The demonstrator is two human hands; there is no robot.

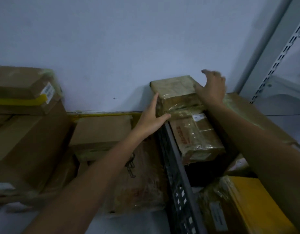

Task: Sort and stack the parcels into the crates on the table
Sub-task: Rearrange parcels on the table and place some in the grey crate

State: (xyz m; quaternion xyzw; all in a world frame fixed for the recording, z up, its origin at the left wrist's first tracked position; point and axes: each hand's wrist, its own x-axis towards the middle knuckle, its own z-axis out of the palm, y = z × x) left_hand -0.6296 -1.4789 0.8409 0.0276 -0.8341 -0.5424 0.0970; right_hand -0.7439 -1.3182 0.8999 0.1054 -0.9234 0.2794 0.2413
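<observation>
The pale wall point(112, 39) fills the upper half of what I see, with a slotted shelving upright point(281, 53) running up at the right edge. Against the wall on my left sits a big brown carton point(27, 135) with a smaller box point(22, 88), banded in yellow tape, on top of it. Beside it a plain carton point(102, 127) stands near the wall, and a wrinkled flat carton point(142, 179) lies nearer me. Just right of that runs the grey perforated wall of the crate point(178, 174). Inside the crate a long carton point(243, 112) lies under my right forearm, a yellow parcel point(257, 205) sits at the near end, and a taped parcel with red print point(196, 139) lies in the middle. The parcel I am handling point(174, 90), wrapped in clear tape, rests on top of that one, up against the wall. My left hand point(151, 117) lies flat on its left side, fingers straight, thumb stretched along its lower front edge. My right hand point(211, 88) is at its far right corner, fingers spread and loose; it is blurred, so I cannot tell how firmly it touches.
</observation>
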